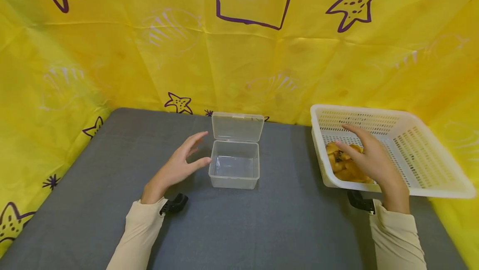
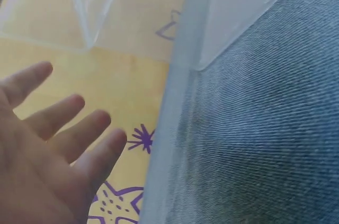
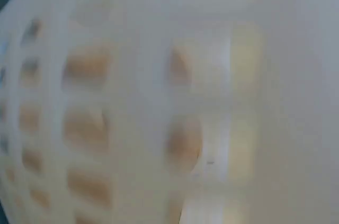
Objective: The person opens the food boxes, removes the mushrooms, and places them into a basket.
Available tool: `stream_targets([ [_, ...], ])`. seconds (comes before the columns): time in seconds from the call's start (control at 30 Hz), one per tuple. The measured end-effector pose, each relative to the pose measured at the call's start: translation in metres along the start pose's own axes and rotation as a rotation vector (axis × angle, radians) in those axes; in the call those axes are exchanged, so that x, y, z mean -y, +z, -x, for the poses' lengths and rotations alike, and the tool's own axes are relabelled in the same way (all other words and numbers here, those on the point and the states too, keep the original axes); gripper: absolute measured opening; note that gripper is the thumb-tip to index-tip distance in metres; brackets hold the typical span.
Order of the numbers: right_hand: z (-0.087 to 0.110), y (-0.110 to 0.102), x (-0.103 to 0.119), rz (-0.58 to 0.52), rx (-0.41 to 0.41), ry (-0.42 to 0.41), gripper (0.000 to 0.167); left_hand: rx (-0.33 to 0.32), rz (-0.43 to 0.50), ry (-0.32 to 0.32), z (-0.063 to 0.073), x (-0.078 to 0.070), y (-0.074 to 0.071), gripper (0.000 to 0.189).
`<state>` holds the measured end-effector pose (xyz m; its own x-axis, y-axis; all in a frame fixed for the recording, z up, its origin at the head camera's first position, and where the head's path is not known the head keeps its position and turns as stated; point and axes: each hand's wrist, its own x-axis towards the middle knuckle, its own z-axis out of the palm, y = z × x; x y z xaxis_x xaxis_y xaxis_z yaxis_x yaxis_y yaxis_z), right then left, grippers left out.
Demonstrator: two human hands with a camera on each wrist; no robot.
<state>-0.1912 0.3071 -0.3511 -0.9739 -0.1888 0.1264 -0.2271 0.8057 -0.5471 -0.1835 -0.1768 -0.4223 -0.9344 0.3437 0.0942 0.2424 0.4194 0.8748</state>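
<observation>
In the head view a clear plastic box (image 1: 234,182) stands on the table with its hinged lid (image 1: 238,129) raised; its inside looks bare. Beside its left wall is my left hand (image 1: 179,167), fingers spread and the thumb tip right at the rim. The left wrist view shows that hand (image 2: 58,150) with nothing in it, below the see-through plastic (image 2: 238,12). My right hand (image 1: 374,162) hovers over the left part of a white slotted basket (image 1: 423,153), fingers apart. Under it lie glossy brown, rounded pieces (image 1: 345,171), partly covered by the hand.
The grey tabletop (image 1: 254,228) carries the box and the basket. A yellow cloth (image 1: 239,62) with starfish and fish drawings hangs behind and at the sides. In the right wrist view the basket's wall (image 3: 137,102) fills the picture, brown showing through its slots.
</observation>
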Motion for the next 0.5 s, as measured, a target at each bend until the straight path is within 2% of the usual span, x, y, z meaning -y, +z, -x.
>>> stream_targets([
  [0.23, -0.010, 0.015, 0.030, -0.016, -0.017, -0.071, 0.069, -0.100, -0.175, -0.037, -0.006, -0.004, -0.004, 0.069],
  [0.5, -0.018, 0.035, 0.073, 0.069, -0.047, -0.155, 0.076, -0.194, -0.282, -0.013, -0.017, -0.003, -0.014, 0.065],
])
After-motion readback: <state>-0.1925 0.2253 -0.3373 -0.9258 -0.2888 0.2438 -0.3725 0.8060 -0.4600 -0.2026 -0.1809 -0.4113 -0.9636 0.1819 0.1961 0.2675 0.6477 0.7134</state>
